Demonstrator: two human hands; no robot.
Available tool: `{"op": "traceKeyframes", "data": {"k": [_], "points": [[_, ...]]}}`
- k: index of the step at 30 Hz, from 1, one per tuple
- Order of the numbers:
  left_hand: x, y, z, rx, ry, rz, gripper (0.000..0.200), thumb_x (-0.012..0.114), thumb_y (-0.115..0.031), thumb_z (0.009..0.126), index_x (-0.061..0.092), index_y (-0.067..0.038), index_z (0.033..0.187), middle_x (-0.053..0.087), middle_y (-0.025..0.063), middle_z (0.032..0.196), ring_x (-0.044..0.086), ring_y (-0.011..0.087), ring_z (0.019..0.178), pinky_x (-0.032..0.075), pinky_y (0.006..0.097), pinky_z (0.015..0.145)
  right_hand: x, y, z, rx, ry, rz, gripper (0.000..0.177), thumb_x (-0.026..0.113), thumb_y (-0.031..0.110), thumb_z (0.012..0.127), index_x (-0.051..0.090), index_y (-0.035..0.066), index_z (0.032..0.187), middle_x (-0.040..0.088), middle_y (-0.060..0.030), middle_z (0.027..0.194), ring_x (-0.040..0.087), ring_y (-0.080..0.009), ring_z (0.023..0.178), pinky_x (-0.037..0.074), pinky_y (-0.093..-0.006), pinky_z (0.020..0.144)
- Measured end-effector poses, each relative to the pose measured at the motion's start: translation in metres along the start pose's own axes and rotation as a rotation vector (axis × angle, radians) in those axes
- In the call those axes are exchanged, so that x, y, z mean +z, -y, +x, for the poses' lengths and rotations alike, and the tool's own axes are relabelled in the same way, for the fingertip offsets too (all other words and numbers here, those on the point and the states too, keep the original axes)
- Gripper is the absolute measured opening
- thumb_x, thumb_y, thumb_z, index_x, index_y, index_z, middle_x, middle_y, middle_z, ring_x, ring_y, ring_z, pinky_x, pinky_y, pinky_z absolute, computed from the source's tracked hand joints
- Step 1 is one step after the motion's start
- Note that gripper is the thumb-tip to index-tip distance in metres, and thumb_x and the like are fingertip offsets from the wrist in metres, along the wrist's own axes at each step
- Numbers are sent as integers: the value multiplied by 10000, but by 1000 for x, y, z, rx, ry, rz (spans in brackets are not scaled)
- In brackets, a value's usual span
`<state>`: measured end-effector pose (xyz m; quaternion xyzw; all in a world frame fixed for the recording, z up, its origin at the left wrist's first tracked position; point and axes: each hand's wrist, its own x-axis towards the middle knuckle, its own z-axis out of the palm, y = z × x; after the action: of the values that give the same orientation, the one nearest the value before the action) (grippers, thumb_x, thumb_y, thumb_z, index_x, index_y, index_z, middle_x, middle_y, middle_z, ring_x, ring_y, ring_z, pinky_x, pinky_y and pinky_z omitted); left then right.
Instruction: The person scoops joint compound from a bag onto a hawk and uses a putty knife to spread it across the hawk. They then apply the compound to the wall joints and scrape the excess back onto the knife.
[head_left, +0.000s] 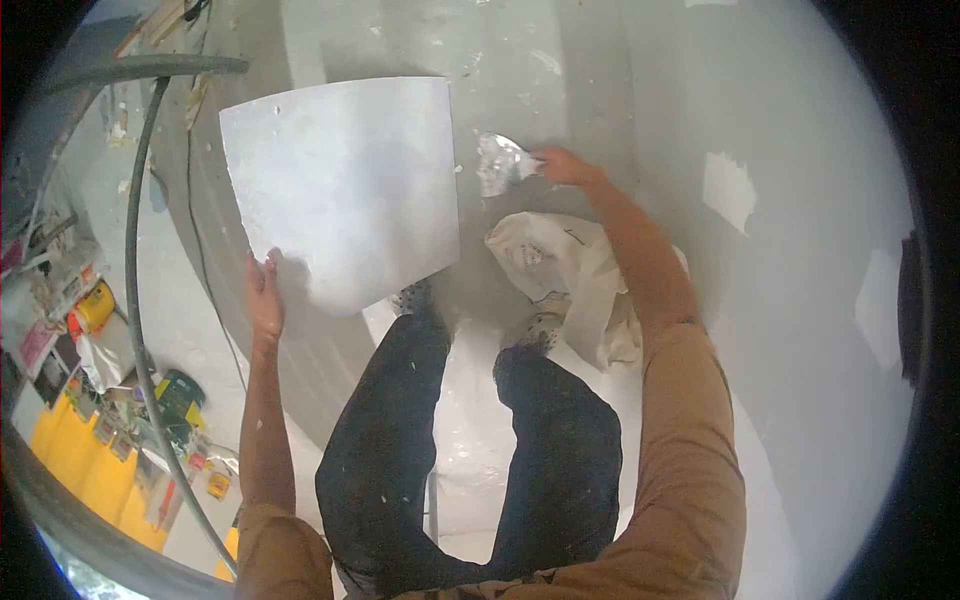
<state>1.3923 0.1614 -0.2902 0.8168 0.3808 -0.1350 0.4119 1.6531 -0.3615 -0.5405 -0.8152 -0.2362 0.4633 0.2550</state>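
A thick grey flexible hose [140, 250] loops down at the far left, passing near the person's left arm [267, 430]; I would keep that arm clear of it. Next comes the left hand [265, 295], fingers closed on the lower left edge of a large, flat white panel [345, 190] with slightly rough margins. Only this hand touches the sheet, so to my mind a firm grip and a steady wrist matter most, or the far side could dip or twist.

Further right, a broad metal scraper [507, 163], its blade smeared with white paste, points toward the panel. The right hand [567, 167] is wrapped around its handle, fingers curled in as far as I can see. For even strokes I would hold the blade flat, press lightly, and knock off lumps before they drag. Beside the right forearm [648, 245] sits a crumpled off-white sack [575, 280], worth keeping clear of the tool.

As for where things lie, the panel is between the two hands: touching the left one, stretching up and rightward from it, and ending just short of the scraper, with a narrow gap between blade and sheet. The scraper juts leftward from the right hand. I cannot tell whether the panel hangs free or leans on something behind it.
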Motion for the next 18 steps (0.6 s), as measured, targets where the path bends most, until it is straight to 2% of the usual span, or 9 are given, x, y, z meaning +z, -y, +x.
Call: {"op": "traceKeyframes", "data": {"k": [5, 7, 8, 10, 14, 16, 18], "points": [[4, -30, -26, -29, -16, 33, 703, 461, -370, 1041, 219, 118, 1486, 307, 283, 1532, 310, 331, 1435, 247, 385, 1176, 11, 67, 20, 103, 43, 86, 418, 617, 166, 845, 627, 78, 1254, 594, -183, 1277, 539, -347, 1209, 413, -444, 1036], [8, -49, -36, -68, -27, -101, 665, 464, -327, 1045, 231, 115, 1484, 336, 285, 1516, 355, 334, 1413, 271, 382, 1164, 6, 77, 15, 135, 33, 127, 419, 620, 162, 840, 629, 76, 1250, 589, -188, 1280, 536, -352, 1212, 415, -440, 1034], [5, -56, -40, -66, -30, -100, 665, 464, -327, 1045, 231, 115, 1484, 336, 285, 1516, 355, 334, 1413, 271, 382, 1164, 5, 77, 9, 71, 2, 40, 420, 637, 146, 843, 625, 62, 1254, 604, -194, 1258, 546, -343, 1198, 427, -432, 1020], [2, -71, -53, -10, -48, -17, 624, 455, -288, 1050, 243, 110, 1481, 369, 279, 1498, 371, 332, 1403, 284, 378, 1156, 3, 75, -6, 11, -30, -44, 422, 653, 130, 845, 621, 48, 1258, 619, -199, 1236, 557, -334, 1185, 438, -424, 1006], [-14, -125, -101, 7, -89, 5, 594, 440, -272, 1056, 259, 109, 1475, 410, 273, 1468, 393, 331, 1386, 293, 374, 1148, -6, 70, -42, 24, -69, 90, 443, 645, 133, 866, 597, 46, 1298, 600, -192, 1295, 544, -334, 1212, 425, -405, 1036], [-40, -167, -129, 60, -45, 57, 580, 430, -268, 1060, 271, 113, 1467, 400, 263, 1473, 404, 330, 1376, 293, 372, 1146, -28, 84, -68, 20, -112, 104, 445, 637, 134, 877, 588, 45, 1311, 594, -192, 1309, 546, -338, 1211, 424, -403, 1041], [-56, -207, -161, 57, -56, 5, 578, 434, -263, 1059, 274, 115, 1466, 388, 267, 1477, 409, 329, 1371, 299, 374, 1142, -58, 112, -116, 52, -90, 280, 458, 628, 144, 890, 571, 50, 1335, 588, -192, 1321, 552, -342, 1206, 427, -408, 1042]]}}
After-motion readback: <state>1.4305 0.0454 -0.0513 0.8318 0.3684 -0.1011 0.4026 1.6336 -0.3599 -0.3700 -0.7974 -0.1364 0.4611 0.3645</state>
